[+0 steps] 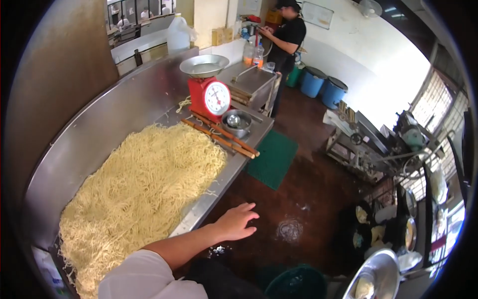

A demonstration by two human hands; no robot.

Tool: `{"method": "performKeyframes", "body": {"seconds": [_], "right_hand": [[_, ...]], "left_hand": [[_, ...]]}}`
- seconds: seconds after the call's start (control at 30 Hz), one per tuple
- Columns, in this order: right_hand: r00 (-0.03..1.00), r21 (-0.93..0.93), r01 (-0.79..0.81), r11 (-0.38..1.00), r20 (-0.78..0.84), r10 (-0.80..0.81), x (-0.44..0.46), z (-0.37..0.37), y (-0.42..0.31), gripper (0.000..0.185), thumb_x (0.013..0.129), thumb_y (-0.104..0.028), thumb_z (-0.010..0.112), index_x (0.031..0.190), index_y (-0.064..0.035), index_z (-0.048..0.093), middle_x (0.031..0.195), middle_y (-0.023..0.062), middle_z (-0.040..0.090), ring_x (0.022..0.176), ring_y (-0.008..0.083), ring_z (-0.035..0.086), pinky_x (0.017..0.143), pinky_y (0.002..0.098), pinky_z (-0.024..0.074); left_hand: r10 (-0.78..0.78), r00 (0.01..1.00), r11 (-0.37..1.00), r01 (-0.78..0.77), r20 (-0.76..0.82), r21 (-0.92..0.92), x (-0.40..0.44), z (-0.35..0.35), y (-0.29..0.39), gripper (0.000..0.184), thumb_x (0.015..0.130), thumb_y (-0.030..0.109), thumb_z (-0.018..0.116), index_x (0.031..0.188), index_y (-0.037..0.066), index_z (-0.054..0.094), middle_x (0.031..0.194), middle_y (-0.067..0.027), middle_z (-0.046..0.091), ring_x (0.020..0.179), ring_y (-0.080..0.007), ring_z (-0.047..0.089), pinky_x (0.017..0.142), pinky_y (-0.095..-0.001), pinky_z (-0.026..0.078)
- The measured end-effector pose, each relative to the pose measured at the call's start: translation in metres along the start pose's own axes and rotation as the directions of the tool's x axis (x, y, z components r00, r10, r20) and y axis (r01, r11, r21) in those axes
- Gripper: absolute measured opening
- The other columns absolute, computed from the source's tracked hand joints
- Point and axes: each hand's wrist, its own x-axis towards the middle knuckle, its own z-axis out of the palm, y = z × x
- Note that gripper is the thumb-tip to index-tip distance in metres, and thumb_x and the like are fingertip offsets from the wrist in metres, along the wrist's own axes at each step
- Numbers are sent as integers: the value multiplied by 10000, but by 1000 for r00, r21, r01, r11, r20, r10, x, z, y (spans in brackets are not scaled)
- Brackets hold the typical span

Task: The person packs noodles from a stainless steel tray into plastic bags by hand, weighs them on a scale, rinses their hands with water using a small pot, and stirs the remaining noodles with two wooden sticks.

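My left hand [236,222] is stretched out past the front edge of a steel trough table, over the brown floor, fingers apart and holding nothing. Close beside my forearm lies a large heap of yellow noodles [144,179], spread over the steel table [64,147]. At the heap's far end stands a red dial scale [204,97] with a round metal pan [204,65] on top. Two wooden sticks [219,138] lie in front of the scale, near a small metal pot [242,130]. My right hand is out of view.
A person in black [289,37] stands at the back by a steel counter [254,87]. Blue barrels [312,82] line the wall. Machinery [393,139] is at right. A green mat [274,158] lies on the floor; a metal bowl [391,264] is at lower right.
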Motion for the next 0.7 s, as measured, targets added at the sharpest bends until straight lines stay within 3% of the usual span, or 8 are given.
{"method": "performKeyframes", "body": {"seconds": [0.13,0.17,0.27,0.33,0.4,0.47,0.53,0.7], "right_hand": [[962,-44,-10,999,272,22,84,62,-107,454,796,-154,727,1213,-40,588,1147,182,625,1039,278,593,921,361,450],[956,-166,235,958,219,-197,100,78,-127,444,806,-147,715,1219,-47,585,1185,194,606,1053,292,589,919,376,450],[942,242,31,970,317,-109,139,125,-180,459,838,-245,694,1221,-24,570,1184,194,610,1049,288,603,907,340,461],[894,233,104,967,403,-193,164,174,-189,412,866,-237,662,1211,-23,587,1171,175,626,1047,263,612,903,331,465],[825,623,-146,769,506,-252,176,259,-189,366,726,-64,727,1051,-15,567,782,47,603,702,125,599,621,249,520],[477,538,-140,831,772,-420,193,302,-232,434,745,-82,747,1138,-16,574,928,60,641,865,122,611,762,271,514],[251,597,83,798,763,-596,202,356,-277,577,730,-273,772,1201,-16,562,881,98,659,828,200,654,783,305,508],[-82,710,155,687,702,-707,228,344,-470,679,770,-285,731,1335,-22,460,829,91,663,768,187,638,725,310,498]], "left_hand": [[-12,1000,999,10,-28,-53,31,-12,1,417,805,287,654,1148,57,595,1379,-247,430,1279,-393,413,1049,-440,372],[0,1000,999,1,27,-54,37,-12,-2,439,820,300,656,1181,65,573,1393,-231,418,1292,-391,395,1053,-449,363],[16,981,999,-7,191,-45,51,-7,-16,450,836,332,633,1193,66,566,1380,-227,436,1273,-370,426,1044,-437,377],[-64,951,996,79,303,-39,58,0,-27,454,843,344,622,1193,61,565,1379,-216,443,1267,-358,437,1038,-436,385],[-143,908,989,151,393,12,59,13,-35,450,848,351,612,1185,57,568,1358,-195,469,1249,-345,458,1021,-434,402],[-223,871,975,195,438,110,72,19,-38,439,851,353,605,1170,54,575,1315,-164,514,1217,-334,488,992,-433,428],[-299,882,954,278,364,110,82,24,-35,424,851,349,603,1153,52,581,1246,-141,554,1166,-329,521,954,-427,454],[-371,912,923,383,175,-40,87,32,-28,409,843,339,601,1119,36,590,1131,-137,597,1064,-321,576,890,-408,483]]}}
